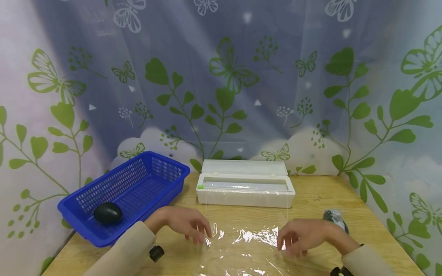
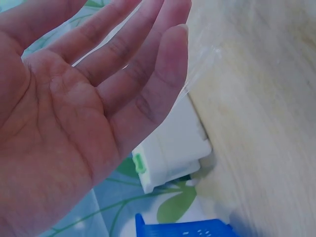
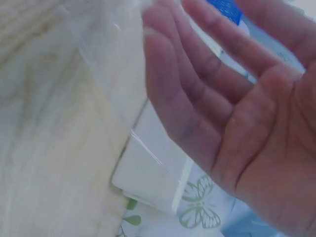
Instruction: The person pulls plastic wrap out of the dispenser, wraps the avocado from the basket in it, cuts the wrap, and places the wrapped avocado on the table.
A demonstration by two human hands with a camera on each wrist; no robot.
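A sheet of clear cling film (image 1: 255, 234) runs from a white dispenser box (image 1: 246, 197) toward the near edge of the table, with bright glints on it. At its left side is my left hand (image 1: 184, 223), palm down with loosely bent fingers, the fingertips right at the film. My right hand (image 1: 305, 235) mirrors it at the film's right side. Both wrist views show bare palms, the left hand (image 2: 98, 98) and right hand (image 3: 212, 94), with relaxed fingers; the fingertips are partly cut off. A film edge passes close beside the right fingers. The dispenser's lid (image 1: 244, 167) stands raised.
On the left a blue plastic basket (image 1: 167, 199) holds a dark oval, avocado-like object (image 1: 108, 213). A dark object wrapped in film (image 1: 335, 219) lies beyond my right wrist. Behind the wooden table (image 1: 317, 195) hangs a curtain (image 1: 269, 96) printed with leaves and butterflies.
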